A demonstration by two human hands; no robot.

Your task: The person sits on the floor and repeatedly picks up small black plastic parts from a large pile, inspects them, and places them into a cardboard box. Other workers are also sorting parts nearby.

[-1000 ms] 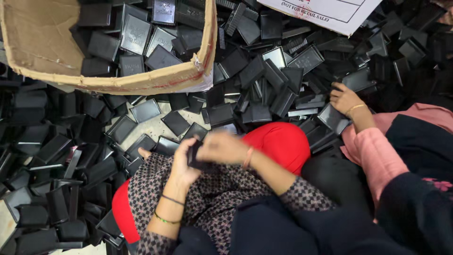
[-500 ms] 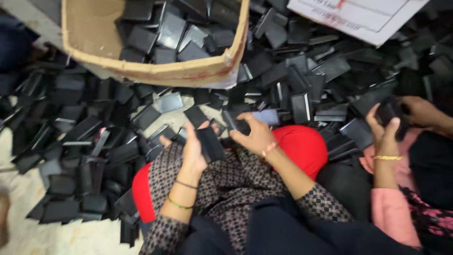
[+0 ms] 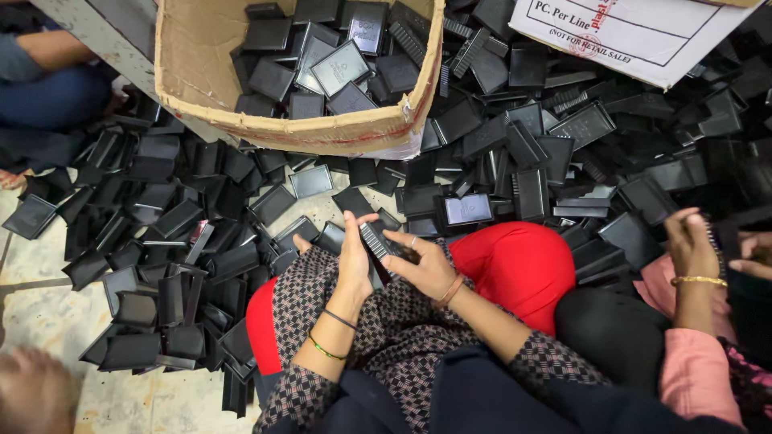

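- Nearest the camera, I saw the wearer's lap, patterned sleeves over a red garment (image 3: pixel 515 261), both forearms reaching forward.
- Left hand (image 3: pixel 354 261) stood upright, fingers (image 3: pixel 351 233) closed along one side of a small black ribbed plastic piece (image 3: pixel 375 239); bangles sat on that wrist.
- Right hand (image 3: pixel 426 265) met it from the other side, fingers curled narrow under and against the same piece. The piece sat between the two hands, just above the lap and clear of the floor.
- To the right, a co-worker's hand (image 3: pixel 690 245) with a gold bangle and pink sleeve was near more black parts; I could not tell what it gripped.
- Just beyond the hands, a heap of black trays (image 3: pixel 161 241) lay loose on the tiled floor (image 3: pixel 40 297), many tilted or on edge.
- Farther off, an open cardboard box (image 3: pixel 201 88) held more black trays; a white printed carton (image 3: pixel 635 36) stood at the top right.
- Risk, as I judged it: the piece was pinched only at its edges, so a slip could drop it into the heap, where it would be lost among like-coloured parts.
- Second risk: the co-worker's reach lay near, and an elbow knock could jar the hold.
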